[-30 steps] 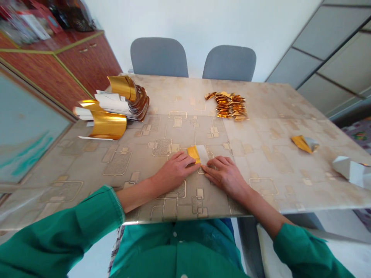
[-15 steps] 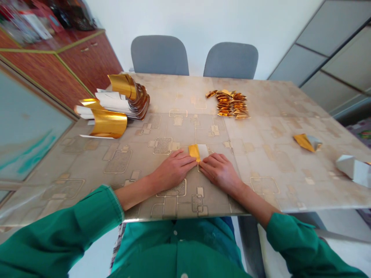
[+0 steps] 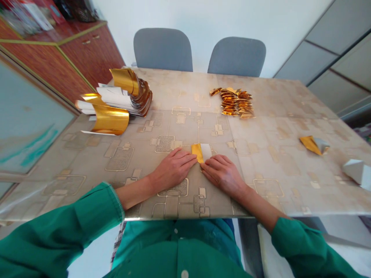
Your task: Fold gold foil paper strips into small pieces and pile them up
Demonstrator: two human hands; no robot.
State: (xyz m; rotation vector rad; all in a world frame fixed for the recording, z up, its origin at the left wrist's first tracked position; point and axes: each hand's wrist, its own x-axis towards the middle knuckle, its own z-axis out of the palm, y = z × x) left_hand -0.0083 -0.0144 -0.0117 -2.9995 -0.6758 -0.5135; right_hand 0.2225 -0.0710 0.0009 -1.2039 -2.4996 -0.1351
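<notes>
Nearest to the camera are two green sleeves (image 3: 58, 231), and from them both forearms reach forward over the near edge of the worktop (image 3: 275, 166), which is covered with a beige cloth printed with gold squares. The left hand (image 3: 172, 170) lies flat, palm down, its fingers (image 3: 188, 160) stretched out and close together, with the tips pressing on the near left edge of the folded paper piece (image 3: 202, 152). The right hand (image 3: 222, 173) is also flat and not clenched; its fingers (image 3: 209, 166) point toward the left hand and touch the near edge of the same piece, so neither hand grips it, they only press it down. The folded paper piece is small, lies flat on the worktop just beyond the fingertips, and shows a gold half on the left and a white half on the right. Further right lie a gold and silver folded scrap (image 3: 314, 144) and a white folded shape (image 3: 355, 172). Far on the left is a stack of curled gold foil sheets (image 3: 121, 100), and beyond the centre a pile of finished gold folded pieces (image 3: 235, 102). Two grey chairs (image 3: 199, 54) stand behind the worktop.
</notes>
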